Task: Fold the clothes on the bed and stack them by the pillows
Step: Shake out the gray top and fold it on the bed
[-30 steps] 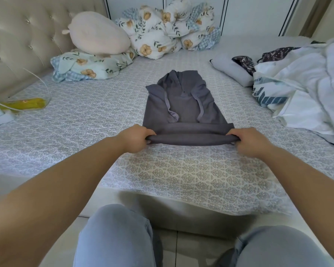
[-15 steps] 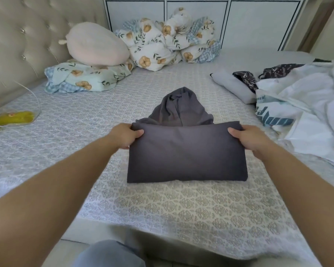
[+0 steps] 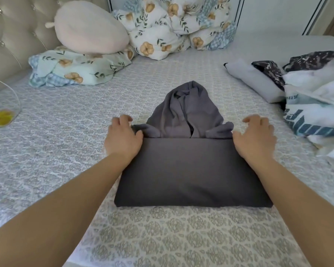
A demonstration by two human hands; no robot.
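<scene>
A dark grey hoodie (image 3: 191,170) lies on the patterned bed sheet (image 3: 66,135), its body folded up into a flat rectangle. The hood (image 3: 187,112) sticks out beyond the far edge of the fold. My left hand (image 3: 123,138) rests on the far left corner of the fold, fingers loosely bent, thumb against the bunched sleeve fabric. At the far right corner my right hand (image 3: 255,138) lies on the fold's edge with relaxed, spread fingers. Neither hand grips the cloth.
A floral pillow (image 3: 75,70) with a pink plush cushion (image 3: 89,27) on it sits by the tufted headboard (image 3: 12,35). A floral quilt (image 3: 172,26) is bundled at the back. Unfolded clothes (image 3: 316,97) pile up at the right. A yellow object (image 3: 0,117) lies far left.
Both hands carried the hoodie's lower edge up over the body toward the hood, laid it flat, then let go and now rest at the far corners.
</scene>
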